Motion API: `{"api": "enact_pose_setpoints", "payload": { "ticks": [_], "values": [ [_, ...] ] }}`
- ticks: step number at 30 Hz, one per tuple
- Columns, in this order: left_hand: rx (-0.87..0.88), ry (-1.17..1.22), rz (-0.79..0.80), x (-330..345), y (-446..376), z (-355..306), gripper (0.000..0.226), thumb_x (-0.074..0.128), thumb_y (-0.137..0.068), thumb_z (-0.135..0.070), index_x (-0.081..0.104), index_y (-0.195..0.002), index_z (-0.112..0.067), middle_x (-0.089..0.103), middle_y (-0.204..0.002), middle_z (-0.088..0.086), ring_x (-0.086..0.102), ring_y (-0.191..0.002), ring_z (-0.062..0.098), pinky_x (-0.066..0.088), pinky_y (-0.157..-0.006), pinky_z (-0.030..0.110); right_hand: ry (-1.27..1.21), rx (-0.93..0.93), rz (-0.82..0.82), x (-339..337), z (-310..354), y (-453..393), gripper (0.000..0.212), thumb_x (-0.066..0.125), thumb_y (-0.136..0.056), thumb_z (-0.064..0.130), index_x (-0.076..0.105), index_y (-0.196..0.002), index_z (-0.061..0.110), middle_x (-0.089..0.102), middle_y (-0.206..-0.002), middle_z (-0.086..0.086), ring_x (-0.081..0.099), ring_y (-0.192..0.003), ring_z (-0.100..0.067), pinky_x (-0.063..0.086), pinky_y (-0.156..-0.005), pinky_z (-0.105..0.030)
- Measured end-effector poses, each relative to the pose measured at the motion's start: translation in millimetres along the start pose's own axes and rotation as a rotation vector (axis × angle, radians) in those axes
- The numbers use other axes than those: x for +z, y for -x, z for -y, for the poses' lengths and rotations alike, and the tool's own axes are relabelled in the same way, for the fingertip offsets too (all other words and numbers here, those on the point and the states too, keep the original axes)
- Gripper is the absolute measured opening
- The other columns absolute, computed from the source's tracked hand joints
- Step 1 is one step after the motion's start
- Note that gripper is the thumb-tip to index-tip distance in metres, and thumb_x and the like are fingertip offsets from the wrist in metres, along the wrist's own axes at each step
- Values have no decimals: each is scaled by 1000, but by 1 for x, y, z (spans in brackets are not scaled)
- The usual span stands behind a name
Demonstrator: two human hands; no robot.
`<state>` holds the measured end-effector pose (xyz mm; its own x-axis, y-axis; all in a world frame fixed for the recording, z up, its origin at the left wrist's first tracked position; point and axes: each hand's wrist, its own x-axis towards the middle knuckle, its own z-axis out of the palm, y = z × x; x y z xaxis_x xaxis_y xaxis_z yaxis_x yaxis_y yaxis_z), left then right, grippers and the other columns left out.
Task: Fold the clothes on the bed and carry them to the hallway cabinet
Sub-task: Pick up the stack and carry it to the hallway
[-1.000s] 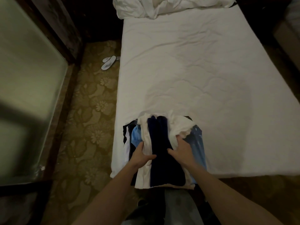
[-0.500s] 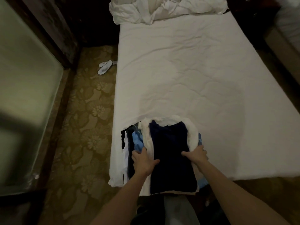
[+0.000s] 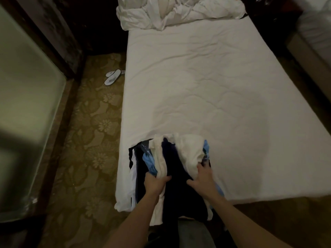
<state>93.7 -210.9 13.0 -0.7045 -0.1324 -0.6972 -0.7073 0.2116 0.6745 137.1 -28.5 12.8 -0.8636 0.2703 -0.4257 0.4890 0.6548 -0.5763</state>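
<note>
A stack of folded clothes (image 3: 175, 176) lies at the near left corner of the white bed (image 3: 206, 83). A dark navy garment is on top, with white, light blue and black pieces under it. The stack bows up at its sides. My left hand (image 3: 155, 181) grips the stack's left edge, thumb on top and fingers tucked under the white and blue layers. My right hand (image 3: 203, 178) grips the right side, thumb on the navy garment and fingers curled into the white cloth.
A crumpled white duvet (image 3: 179, 11) lies at the head of the bed. White slippers (image 3: 112, 78) sit on the patterned carpet (image 3: 89, 140) to the left. A frosted glass panel (image 3: 26, 113) in a dark frame lines the left side.
Both hands have squeezed inward on the stack, so its sides bunch up and the white cloth rises over the navy garment. The view has shifted a little toward the head of the bed.
</note>
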Motion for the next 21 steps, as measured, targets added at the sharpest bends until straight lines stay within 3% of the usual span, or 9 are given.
{"api": "enact_pose_setpoints", "payload": {
  "ticks": [2, 5, 7, 9, 11, 14, 16, 18, 21],
  "values": [
    [-9, -130, -6, 1, 1, -4, 66, 84, -69, -12, 54, -127, -2, 62, -125, 17, 60, -110, 32, 50, -95, 38, -5, -73, 55, 9, 1, 3, 83, 58, -58, 52, 53, -129, 8, 45, -132, -13, 43, -120, -33, 38, -93, -34],
    [4, -443, -92, 2, 4, -8, 54, 72, -82, -19, 51, -131, -11, 43, -135, 18, 43, -124, 36, 39, -96, 34, -22, -132, 103, 13, 4, 2, 77, 61, -61, 42, 51, -129, 8, 43, -130, -11, 44, -118, -31, 34, -86, -29],
    [50, -412, -69, 0, 5, -6, 53, 70, -81, -18, 50, -130, -18, 43, -136, 14, 44, -122, 34, 41, -100, 36, -127, -115, 59, 12, 2, 1, 79, 65, -61, 35, 45, -132, 7, 44, -131, -10, 44, -120, -30, 37, -91, -32],
    [158, -273, 7, 0, 7, 0, 50, 68, -81, -6, 48, -123, -25, 57, -123, 6, 55, -112, 26, 48, -94, 33, -361, 14, -37, 11, -5, -4, 95, 72, -59, 22, 31, -144, 9, 43, -136, -7, 44, -125, -25, 41, -102, -38],
    [250, -174, 82, 1, 14, 0, 57, 61, -84, 7, 42, -124, -29, 59, -110, -10, 59, -103, 10, 47, -82, 13, -515, 197, -88, 8, -17, -14, 114, 79, -54, 21, 18, -149, 14, 43, -142, -6, 46, -127, -25, 43, -106, -43],
    [338, -184, 137, 0, 19, 2, 55, 59, -88, 6, 39, -125, -30, 56, -107, -19, 54, -95, -9, 43, -71, 0, -543, 403, 29, -2, -29, -30, 89, 84, -60, 22, 40, -136, 8, 57, -132, -13, 60, -111, -29, 54, -94, -44],
    [373, -230, 140, -1, 18, 4, 49, 62, -90, 0, 41, -122, -30, 57, -107, -17, 56, -99, -5, 44, -71, 2, -532, 430, 110, -8, -30, -33, 71, 82, -67, 17, 52, -131, 8, 64, -123, -13, 64, -101, -27, 56, -90, -41],
    [381, -260, 116, -2, 14, 6, 47, 63, -90, -4, 41, -119, -34, 58, -109, -13, 58, -102, 1, 46, -76, 6, -463, 412, 97, -12, -25, -31, 75, 82, -64, 24, 52, -131, 10, 61, -124, -14, 62, -103, -29, 56, -90, -41],
    [376, -339, 51, -2, 10, 8, 50, 66, -84, -10, 40, -119, -34, 57, -115, -4, 57, -110, 16, 51, -94, 31, -112, 355, -1, -6, -17, -18, 83, 80, -66, 38, 41, -137, 21, 35, -136, -10, 35, -126, -33, 36, -104, -45]
  ]
}}
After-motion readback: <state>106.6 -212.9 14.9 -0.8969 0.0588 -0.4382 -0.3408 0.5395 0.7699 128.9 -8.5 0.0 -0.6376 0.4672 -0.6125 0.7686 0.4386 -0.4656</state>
